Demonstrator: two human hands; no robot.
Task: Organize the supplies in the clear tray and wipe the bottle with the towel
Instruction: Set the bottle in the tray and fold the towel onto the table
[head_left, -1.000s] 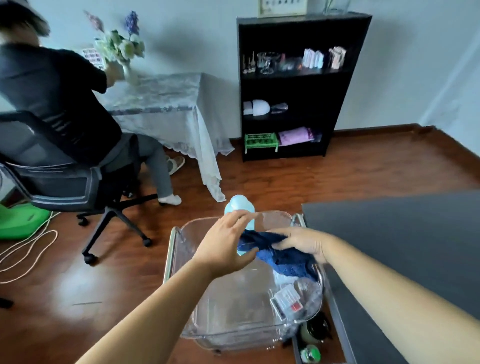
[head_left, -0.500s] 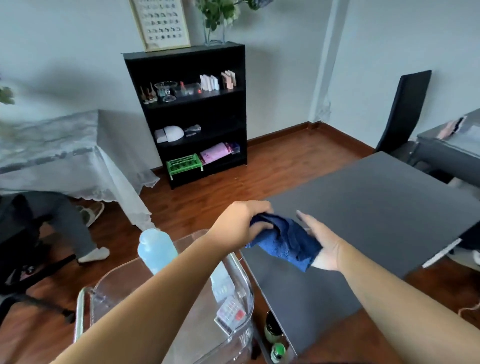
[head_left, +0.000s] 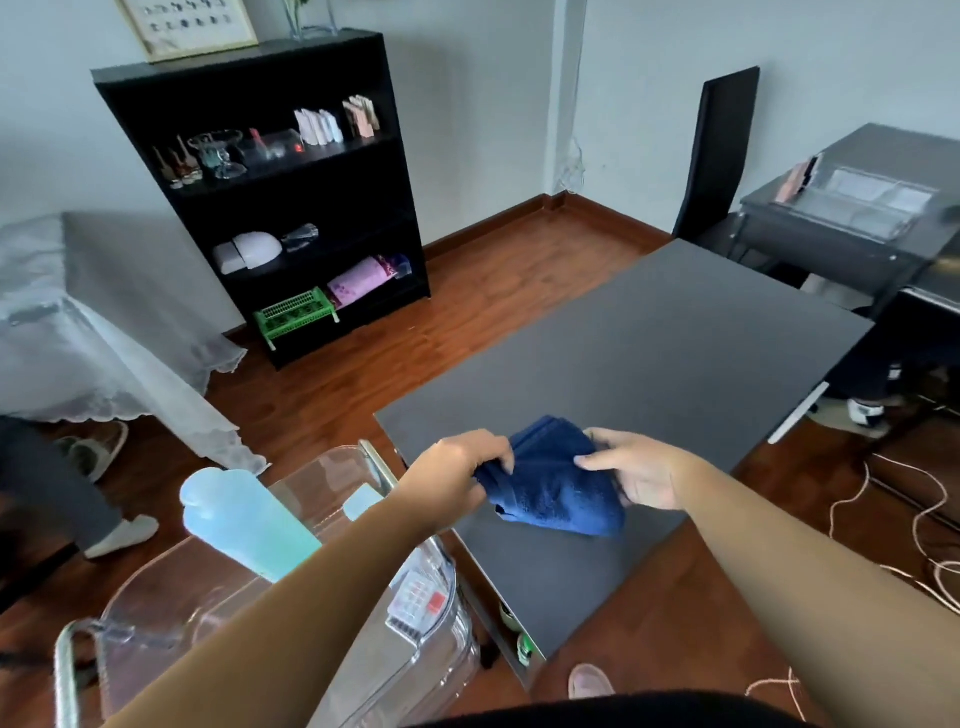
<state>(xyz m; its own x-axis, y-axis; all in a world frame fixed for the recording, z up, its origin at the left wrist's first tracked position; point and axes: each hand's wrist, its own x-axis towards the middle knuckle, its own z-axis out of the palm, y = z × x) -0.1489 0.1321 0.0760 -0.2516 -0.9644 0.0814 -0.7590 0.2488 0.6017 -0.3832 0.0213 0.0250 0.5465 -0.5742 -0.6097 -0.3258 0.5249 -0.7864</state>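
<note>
Clearly, both hands, left hand (head_left: 462, 470) and right hand (head_left: 641, 475), pinch the blue towel (head_left: 553, 480) above the table (head_left: 649, 364); loosening could drop it.

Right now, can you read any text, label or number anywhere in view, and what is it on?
No text is legible.
Framed chart on the black shelf: rows of marks, too blurred.
Red-and-white packet in the clear tray: print too small.
Light blue bottle: no label visible.

Both forearms reach forward, bare. The left hand (head_left: 462, 467) is curled, fingers (head_left: 501, 460) pinched shut; the right hand (head_left: 641, 475) grips, palm turned leftward.
</note>
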